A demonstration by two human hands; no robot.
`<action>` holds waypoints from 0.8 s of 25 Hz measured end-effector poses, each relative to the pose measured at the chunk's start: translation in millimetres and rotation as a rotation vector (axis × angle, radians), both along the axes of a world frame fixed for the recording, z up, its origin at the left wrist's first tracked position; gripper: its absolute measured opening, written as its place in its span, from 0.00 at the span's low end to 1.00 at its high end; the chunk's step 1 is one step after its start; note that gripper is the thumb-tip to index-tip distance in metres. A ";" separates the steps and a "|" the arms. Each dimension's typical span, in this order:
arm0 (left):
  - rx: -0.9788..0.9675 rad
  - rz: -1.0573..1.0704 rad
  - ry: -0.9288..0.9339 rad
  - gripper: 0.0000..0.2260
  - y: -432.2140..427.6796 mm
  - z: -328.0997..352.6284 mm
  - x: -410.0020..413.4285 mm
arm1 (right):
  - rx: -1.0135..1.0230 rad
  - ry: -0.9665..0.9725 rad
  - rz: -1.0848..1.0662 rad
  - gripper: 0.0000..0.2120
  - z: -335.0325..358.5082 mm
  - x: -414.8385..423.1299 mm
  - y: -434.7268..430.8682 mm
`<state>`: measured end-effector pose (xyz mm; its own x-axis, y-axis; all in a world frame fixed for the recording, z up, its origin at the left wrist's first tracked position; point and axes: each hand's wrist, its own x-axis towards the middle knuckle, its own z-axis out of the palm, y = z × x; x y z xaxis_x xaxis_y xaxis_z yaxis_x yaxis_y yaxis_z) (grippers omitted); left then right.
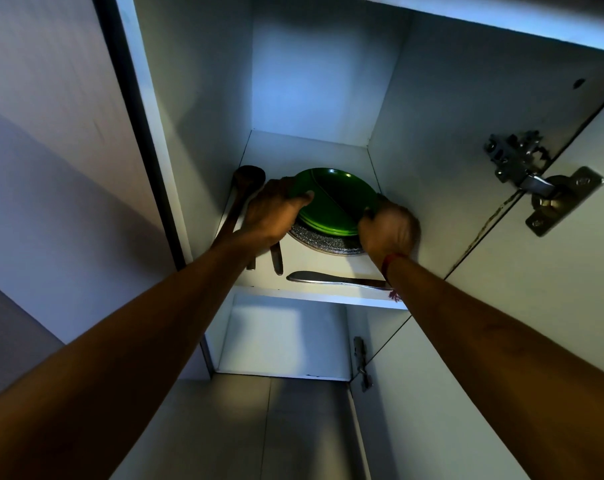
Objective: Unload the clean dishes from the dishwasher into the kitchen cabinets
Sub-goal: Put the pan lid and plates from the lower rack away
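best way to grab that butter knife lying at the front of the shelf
Take the knife by its rounded handle end at the left, coming from the open front of the shelf. It lies flat along the front edge, and its other end runs under the right hand's wrist.

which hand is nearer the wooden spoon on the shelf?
Left. The left hand grips the green plates' left rim, right beside the wooden spoon. The right hand is at the plates' far right edge.
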<state>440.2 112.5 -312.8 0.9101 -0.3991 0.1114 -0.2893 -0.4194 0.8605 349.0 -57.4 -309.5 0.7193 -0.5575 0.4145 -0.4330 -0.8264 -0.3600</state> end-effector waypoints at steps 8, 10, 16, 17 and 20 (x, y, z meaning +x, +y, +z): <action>0.100 -0.022 -0.587 0.13 29.3 -7.7 -47.9 | 0.019 -0.038 0.120 0.33 -12.1 -28.0 29.2; 0.123 -0.038 -0.669 0.15 36.6 -16.9 -58.8 | -0.014 -0.069 0.152 0.33 -17.7 -39.7 38.1; 0.239 -0.015 -0.702 0.22 61.2 -35.7 -121.5 | -0.117 -0.085 0.160 0.28 -9.2 -109.0 72.9; 0.223 -0.025 -0.684 0.24 64.9 -35.3 -136.5 | -0.123 -0.101 0.170 0.28 -7.3 -126.4 79.0; 0.151 0.002 -0.525 0.27 71.6 -32.8 -193.9 | -0.096 -0.125 0.229 0.27 -4.8 -181.5 95.5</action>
<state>246.4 184.1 -345.6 0.7484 -0.4442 0.4926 -0.6628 -0.5283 0.5306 167.5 38.1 -314.3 0.7619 -0.3405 0.5510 -0.1884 -0.9304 -0.3144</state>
